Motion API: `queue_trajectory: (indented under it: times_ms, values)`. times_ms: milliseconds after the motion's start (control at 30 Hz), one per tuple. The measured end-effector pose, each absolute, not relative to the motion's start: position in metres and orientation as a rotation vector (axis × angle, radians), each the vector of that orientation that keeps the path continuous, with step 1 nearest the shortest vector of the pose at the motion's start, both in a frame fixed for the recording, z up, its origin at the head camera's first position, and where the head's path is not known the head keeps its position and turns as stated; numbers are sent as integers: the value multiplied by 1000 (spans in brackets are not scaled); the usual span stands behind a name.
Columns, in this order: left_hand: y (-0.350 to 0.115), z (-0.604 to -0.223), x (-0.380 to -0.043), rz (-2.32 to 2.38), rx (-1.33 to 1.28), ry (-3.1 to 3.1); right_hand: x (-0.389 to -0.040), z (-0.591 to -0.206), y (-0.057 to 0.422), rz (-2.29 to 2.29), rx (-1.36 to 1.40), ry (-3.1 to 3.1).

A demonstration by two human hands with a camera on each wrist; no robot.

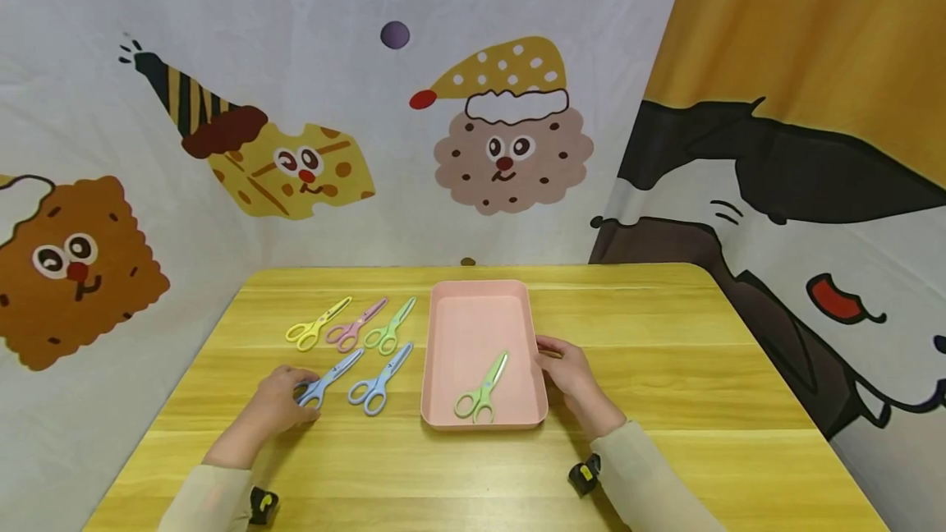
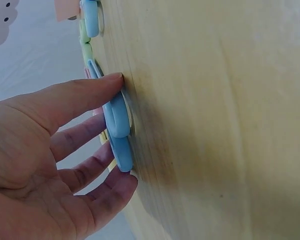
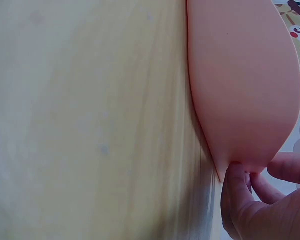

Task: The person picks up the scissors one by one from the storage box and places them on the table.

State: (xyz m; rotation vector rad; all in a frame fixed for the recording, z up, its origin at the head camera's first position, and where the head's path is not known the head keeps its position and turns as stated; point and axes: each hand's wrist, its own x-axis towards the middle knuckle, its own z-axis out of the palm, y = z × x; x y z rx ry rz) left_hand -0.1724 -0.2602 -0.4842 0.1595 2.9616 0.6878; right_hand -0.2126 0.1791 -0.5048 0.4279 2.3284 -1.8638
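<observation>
At the left of the table, my left hand (image 1: 275, 402) grips the handles of a pair of blue scissors (image 1: 340, 368), whose blades point away to the right. In the left wrist view, thumb and fingers lie on opposite sides of the blue handle loops. My right hand (image 1: 575, 374) holds the right wall of a pink tray (image 1: 480, 310), with fingers and thumb at its edge; the right wrist view shows them at the tray's wall (image 3: 240, 90). Inside the tray, near its front, lies a pair of green scissors (image 1: 484, 391).
Beside the held pair lies a second pair of blue scissors (image 1: 380, 382). Behind them, yellow scissors (image 1: 319, 323), pink scissors (image 1: 360, 324) and another green pair (image 1: 393, 325) form a row left of the tray. A patterned curtain (image 1: 414, 236) hangs behind the wooden table (image 1: 665, 327).
</observation>
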Motion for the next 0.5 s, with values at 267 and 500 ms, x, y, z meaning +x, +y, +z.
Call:
queue_trajectory:
  times_ms: [267, 500]
  values:
    - [-262, -487, -172, 670, 159, 2979, -213, -504, 178, -1862, 431, 2318]
    - [-260, -487, -172, 715, 216, 3006, -213, -505, 178, -1869, 434, 2314]
